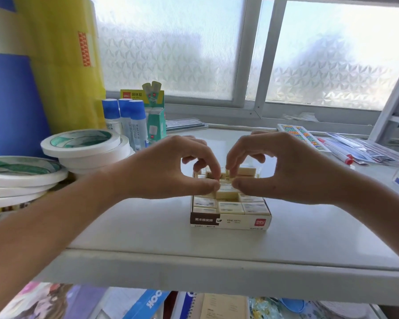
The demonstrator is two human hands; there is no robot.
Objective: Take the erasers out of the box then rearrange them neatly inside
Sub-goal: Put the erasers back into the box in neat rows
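Note:
A low cream and brown eraser box (230,221) sits open on the white shelf (194,252). Several wrapped cream erasers (231,207) fill it in rows. My left hand (168,168) and my right hand (283,166) hover over the middle of the box, fingers curled down. Both pinch the same raised eraser (226,194) between thumb and fingertips, one hand on each side. A loose eraser (245,171) lies behind the hands at the box's far end. The back rows are partly hidden by my fingers.
Stacked white tape rolls (83,143) stand at the left, with blue-capped glue bottles (127,120) and a green glue-stick display box (156,116) behind them. A bead tray (302,137) and red-capped pens (341,155) lie at the right. A frosted window (309,54) closes the back.

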